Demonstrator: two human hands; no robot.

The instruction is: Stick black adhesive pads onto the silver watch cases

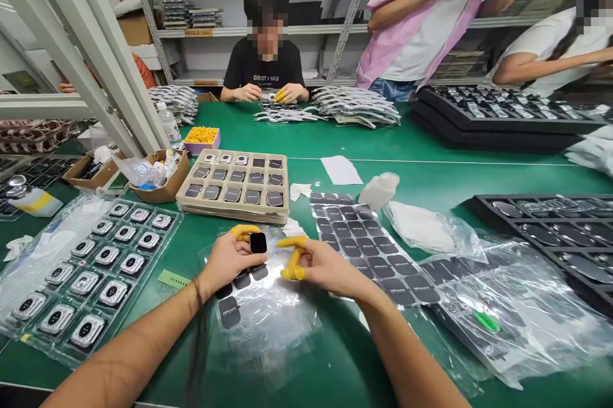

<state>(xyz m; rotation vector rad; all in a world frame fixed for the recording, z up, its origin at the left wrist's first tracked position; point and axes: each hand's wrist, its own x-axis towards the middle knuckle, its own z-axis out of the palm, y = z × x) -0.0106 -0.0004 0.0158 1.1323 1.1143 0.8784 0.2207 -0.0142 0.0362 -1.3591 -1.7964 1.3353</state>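
My left hand [233,256] grips a small square smartwatch body [258,242] with a black screen, held upright between thumb and fingers. Yellow finger cots cover fingers on both hands. To the right, apart from the watch, my right hand [313,262] has its thumb and fingers spread with nothing visible between them. Below both hands lies a clear plastic sheet [278,315] bearing several dark square film stickers [230,311]. Just beyond, a beige tray [233,210] holds watch faces with dark printed films on most of them.
On the left, a clear tray [165,245] carries several watch bodies, backs up. Sticker sheets [368,242], a white tissue pack [421,229] and a black tray [483,204] lie right. A yellow finger-cot box [218,142] stands behind. A co-worker [263,53] sits opposite.
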